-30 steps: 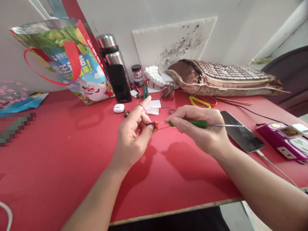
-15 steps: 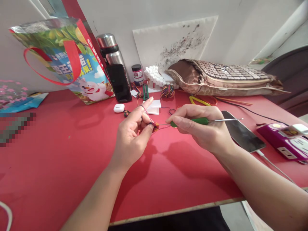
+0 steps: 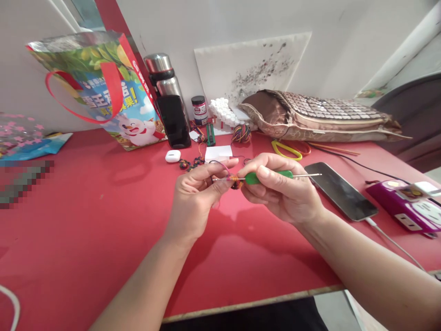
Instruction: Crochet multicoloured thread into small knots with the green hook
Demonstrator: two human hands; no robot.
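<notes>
My left hand pinches a small multicoloured crochet piece between thumb and fingers, with a thin yarn strand looped over the index finger. My right hand grips a crochet hook with a green handle, its metal tip pushed into the piece and its other end pointing right. Both hands hover close together just above the red table. The yarn trails back toward a multicoloured yarn ball near the wall.
A phone on a cable lies right of my right hand, beside a purple power strip. At the back stand a printed gift bag, steel flask, dark phone, small jar, brown pouch, yellow scissors and earbud case.
My hands have drawn closer together. The hook has slid left into the crochet piece, and my left index finger has bent down from its raised position. The view shifted slightly.
</notes>
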